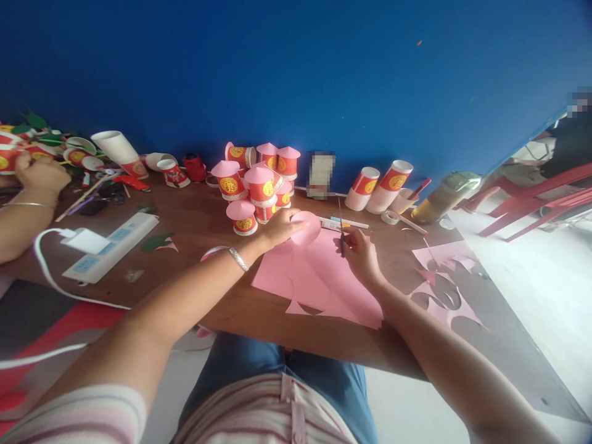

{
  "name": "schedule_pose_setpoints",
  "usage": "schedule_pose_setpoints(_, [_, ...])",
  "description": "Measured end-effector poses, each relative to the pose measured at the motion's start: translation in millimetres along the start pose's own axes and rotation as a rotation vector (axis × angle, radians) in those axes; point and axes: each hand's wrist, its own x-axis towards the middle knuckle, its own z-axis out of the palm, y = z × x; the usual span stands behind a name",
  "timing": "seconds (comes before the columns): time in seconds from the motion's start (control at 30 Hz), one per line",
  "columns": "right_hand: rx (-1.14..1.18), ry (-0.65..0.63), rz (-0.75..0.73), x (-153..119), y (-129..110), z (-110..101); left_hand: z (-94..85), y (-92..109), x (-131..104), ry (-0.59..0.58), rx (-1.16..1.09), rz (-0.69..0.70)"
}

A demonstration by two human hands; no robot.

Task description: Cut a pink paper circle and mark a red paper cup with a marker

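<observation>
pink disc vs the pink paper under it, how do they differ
The pink disc is round; the pink paper has straight edges and curved cuts. The disc is smaller than the paper. The left hand holds the disc, while the paper lies on the table. Both are pink.

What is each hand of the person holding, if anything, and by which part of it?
Left hand: a pink paper disc, by its left edge. Right hand: scissors, by the dark handles.

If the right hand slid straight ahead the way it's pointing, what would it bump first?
Probably the thin white stick just past the pink paper. The right hand, holding scissors, may be above the table, though, so it could pass over.
</observation>
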Motion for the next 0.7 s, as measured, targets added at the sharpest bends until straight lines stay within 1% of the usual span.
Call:
schedule_pose_setpoints(0.07, [0.111, -0.006, 0.035, -1.3, 6.7, 4.4, 4.3, 1.1, -5.6, -0.023, -0.346, -0.092])
schedule_pose_setpoints(0.1, [0.132, -0.023, 0.050, -2.6, 9.1, 6.1, 6.8, 1.8, -7.2, -0.025, -0.450, -0.119])
schedule_pose_setpoints(0.17, [0.167, -0.054, 0.060, -5.8, 11.5, 8.5, 12.1, 2.7, -7.8, -0.015, -0.544, -0.139])
schedule_pose_setpoints(0.37, [0.303, -0.088, 0.105, -9.1, 8.2, 8.4, 29.8, 0.6, -4.4, 0.001, -0.495, -0.109])
schedule_pose_setpoints(0.47, [0.405, -0.080, 0.130, -7.5, 5.5, 6.5, 39.2, -4.8, -6.5, -0.014, -0.477, -0.100])
schedule_pose_setpoints(0.53, [0.451, -0.080, 0.138, -6.9, 4.0, 5.9, 45.6, -9.8, -8.6, -0.022, -0.512, -0.092])
schedule_pose_setpoints(0.6, [0.458, -0.087, 0.152, -6.7, 3.1, 5.8, 50.8, -14.6, -10.6, -0.028, -0.532, -0.090])
schedule_pose_setpoints(0.7, [0.439, -0.097, 0.193, -6.4, 3.0, 6.6, 54.1, -19.3, -13.1, -0.047, -0.502, -0.072])
